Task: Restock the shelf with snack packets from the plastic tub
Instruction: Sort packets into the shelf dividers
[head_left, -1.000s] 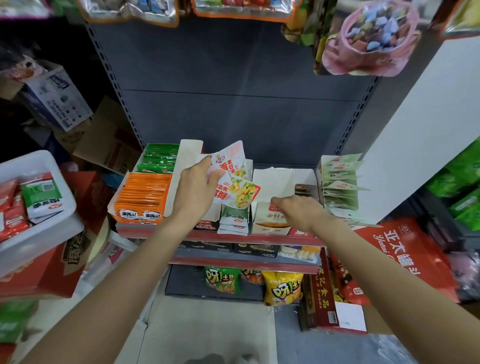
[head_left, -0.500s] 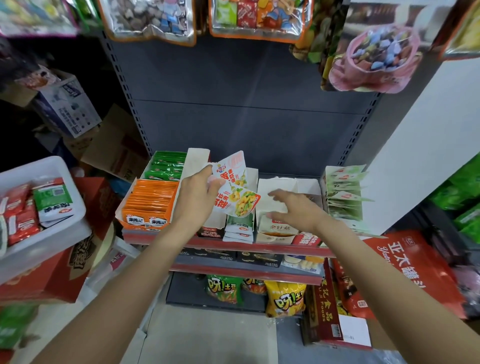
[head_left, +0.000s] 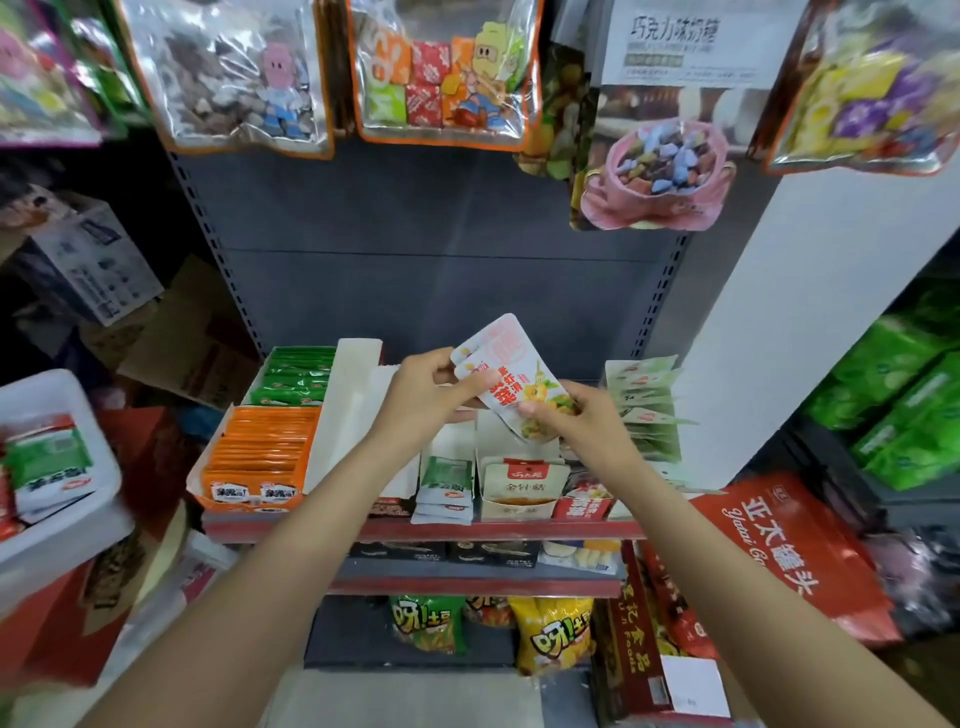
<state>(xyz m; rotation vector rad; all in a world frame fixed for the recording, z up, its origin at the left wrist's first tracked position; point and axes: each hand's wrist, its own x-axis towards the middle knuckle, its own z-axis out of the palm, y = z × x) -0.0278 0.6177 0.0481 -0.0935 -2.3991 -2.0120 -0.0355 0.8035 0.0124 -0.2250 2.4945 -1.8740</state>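
Note:
My left hand (head_left: 422, 395) grips a small stack of white snack packets (head_left: 511, 376) with red lettering and a yellow-green picture, held above the middle of the shelf (head_left: 426, 530). My right hand (head_left: 576, 421) pinches the lower corner of the front packet. Below them stand display boxes: an orange-packet box (head_left: 260, 457), a green-packet box (head_left: 298, 376), an open white box (head_left: 358, 410), and a beige-packet box (head_left: 522, 486). The white plastic tub (head_left: 47, 525) sits at the left edge with green and red packets inside.
Hanging candy bags (head_left: 441, 73) crowd the top of the view above the grey back panel. A white pillar (head_left: 810, 322) bounds the shelf on the right. Red cartons (head_left: 789, 545) lean at lower right. Yellow and green chip bags (head_left: 553, 634) lie on the bottom shelf. Cardboard boxes (head_left: 88, 260) pile up at left.
My right hand lifted off the beige-packet box and rose to take the corner of the packets in my left hand. The packets went slightly higher and rightward.

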